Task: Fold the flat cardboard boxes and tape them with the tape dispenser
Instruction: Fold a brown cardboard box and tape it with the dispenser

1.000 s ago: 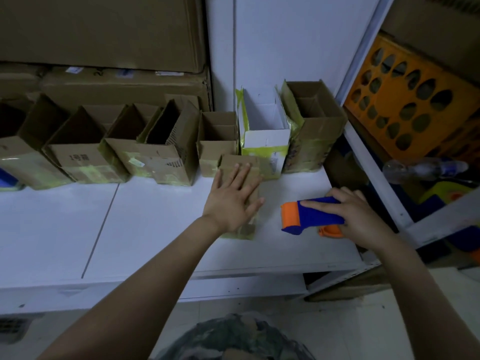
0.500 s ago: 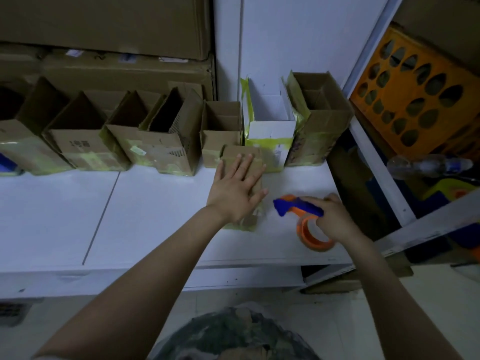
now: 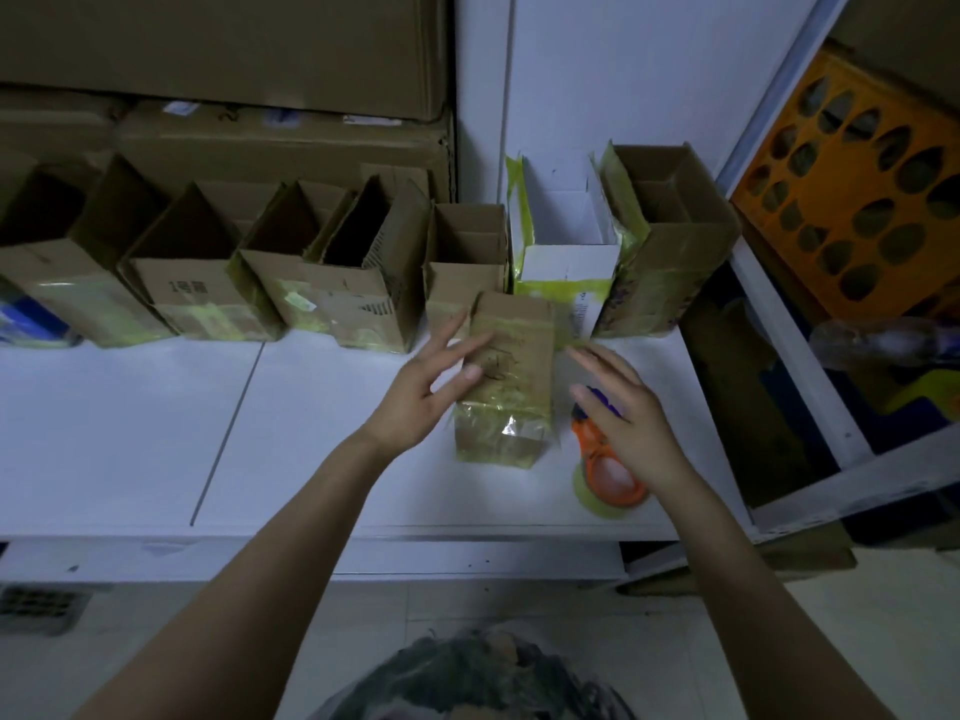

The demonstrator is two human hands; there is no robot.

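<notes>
Now spread open, gripping nothing: left hand (image 3: 415,402) beside the taped box (image 3: 506,387), right hand (image 3: 628,418) over the tape dispenser (image 3: 608,470); could topple the box by reaching carelessly.

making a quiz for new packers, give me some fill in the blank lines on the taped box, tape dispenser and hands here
1. The tape dispenser lies on the table, to the ____ of the small taped box.
2. The left hand and the right hand both grip ____.
3. In the back row, one box is ____, not brown.

Missing words: right; nothing; white
</notes>
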